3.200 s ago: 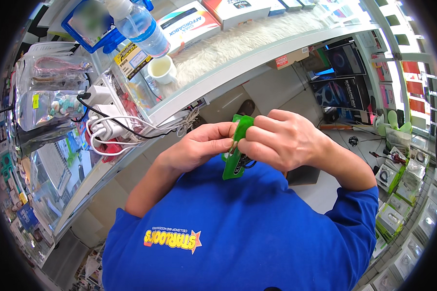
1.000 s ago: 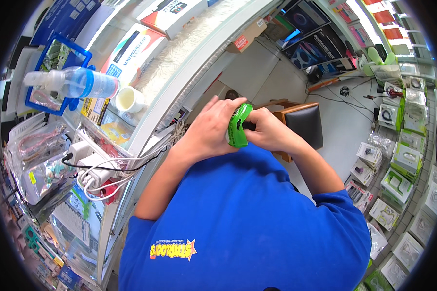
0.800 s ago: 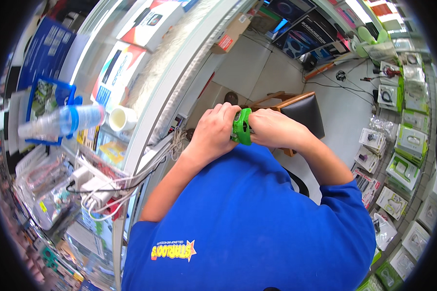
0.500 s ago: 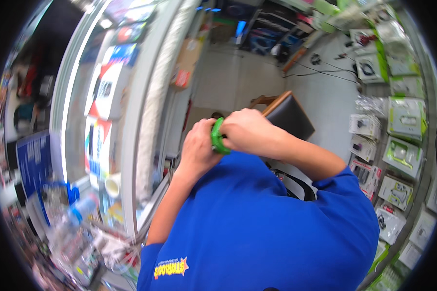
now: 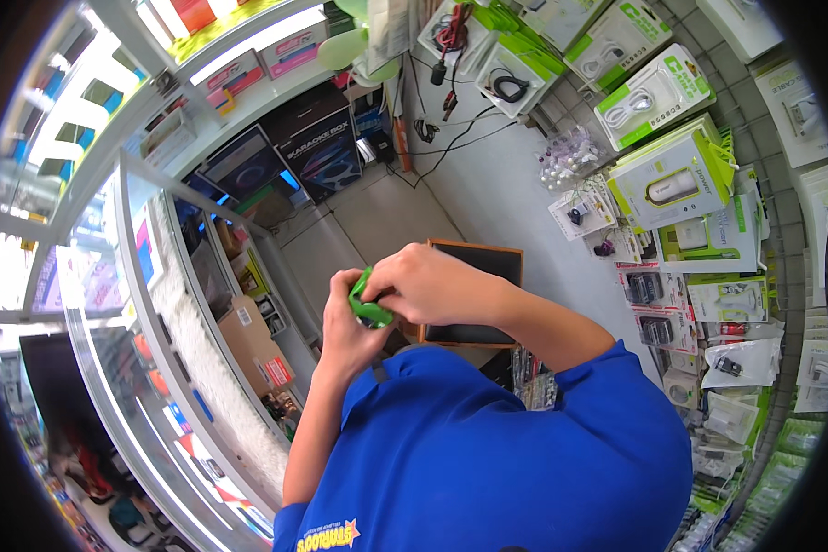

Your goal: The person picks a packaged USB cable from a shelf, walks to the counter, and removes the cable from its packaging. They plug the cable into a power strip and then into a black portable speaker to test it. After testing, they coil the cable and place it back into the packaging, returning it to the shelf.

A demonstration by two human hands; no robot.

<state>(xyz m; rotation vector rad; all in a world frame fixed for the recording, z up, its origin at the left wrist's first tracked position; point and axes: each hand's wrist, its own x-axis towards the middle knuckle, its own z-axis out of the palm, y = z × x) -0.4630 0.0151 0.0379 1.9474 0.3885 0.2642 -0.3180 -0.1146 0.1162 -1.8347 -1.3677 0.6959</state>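
A bright green band-shaped thing, curved like a loop with a dark inner side, is held in front of my chest. Its exact kind cannot be made out. My left hand is closed around its left and lower side. From the right, my right hand pinches its upper edge, fingers bent and partly hidden behind the knuckles. Both hands are close together, almost touching across the band. Below them spreads the blue shirt on my body.
Beyond my hands is a black-topped seat with a wooden rim. A glass display case runs along the left, with a cardboard box beside it. Packaged accessories hang on the right wall. Dark boxes and loose cables lie farther off.
The view has shifted, bringing more of the floor and far boxes into sight. Both hands and the green band now sit lower and farther left in the picture, and the band is turned differently.
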